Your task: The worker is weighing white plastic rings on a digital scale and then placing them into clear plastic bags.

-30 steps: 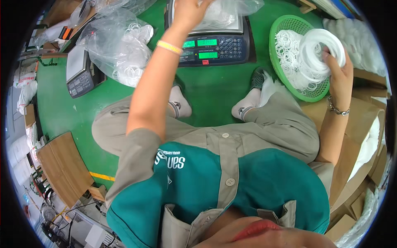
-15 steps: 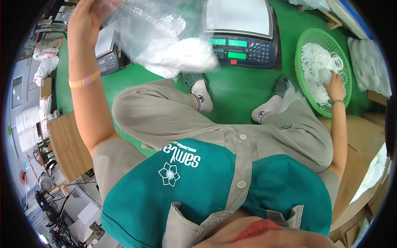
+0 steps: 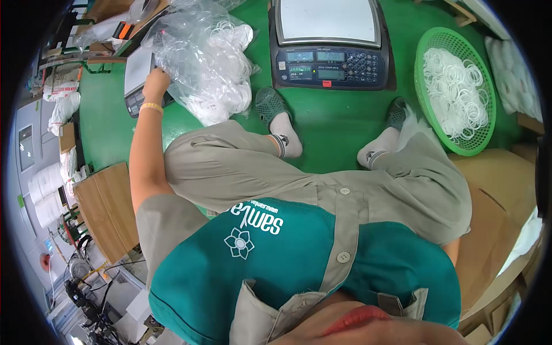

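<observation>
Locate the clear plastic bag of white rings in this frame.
In the head view, the clear plastic bag lies upper left on the green floor, beside the big scale, with the left hand at its left edge.

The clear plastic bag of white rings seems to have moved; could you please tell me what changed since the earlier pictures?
The left hand carried the clear plastic bag from over the large scale down to the green floor on the person's left, where it still grips the bag. The right hand left the green basket of white rings and is now out of view. Scale and basket stayed put.
</observation>
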Motion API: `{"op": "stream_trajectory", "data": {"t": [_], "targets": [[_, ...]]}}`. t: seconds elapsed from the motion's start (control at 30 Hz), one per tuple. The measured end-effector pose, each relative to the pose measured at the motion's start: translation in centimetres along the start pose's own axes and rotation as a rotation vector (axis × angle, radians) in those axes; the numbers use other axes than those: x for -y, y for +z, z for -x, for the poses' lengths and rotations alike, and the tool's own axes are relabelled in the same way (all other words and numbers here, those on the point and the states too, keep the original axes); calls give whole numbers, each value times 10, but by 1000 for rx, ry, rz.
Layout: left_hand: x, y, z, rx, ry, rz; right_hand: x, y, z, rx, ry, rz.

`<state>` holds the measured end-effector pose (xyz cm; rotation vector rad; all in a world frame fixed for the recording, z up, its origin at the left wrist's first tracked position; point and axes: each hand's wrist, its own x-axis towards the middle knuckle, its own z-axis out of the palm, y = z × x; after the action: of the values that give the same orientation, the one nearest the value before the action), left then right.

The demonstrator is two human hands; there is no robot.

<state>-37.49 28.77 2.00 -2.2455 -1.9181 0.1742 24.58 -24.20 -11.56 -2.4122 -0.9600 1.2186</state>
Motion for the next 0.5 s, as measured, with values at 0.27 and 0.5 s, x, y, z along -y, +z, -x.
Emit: {"op": "stream_trajectory", "data": {"t": [0.27, 0.5], "targets": [[64, 25, -13, -13, -360, 906, -22, 79, -50, -66, -84, -39], [40, 80, 181, 640, 137, -30, -16, 121, -75, -223, -79, -80]]}}
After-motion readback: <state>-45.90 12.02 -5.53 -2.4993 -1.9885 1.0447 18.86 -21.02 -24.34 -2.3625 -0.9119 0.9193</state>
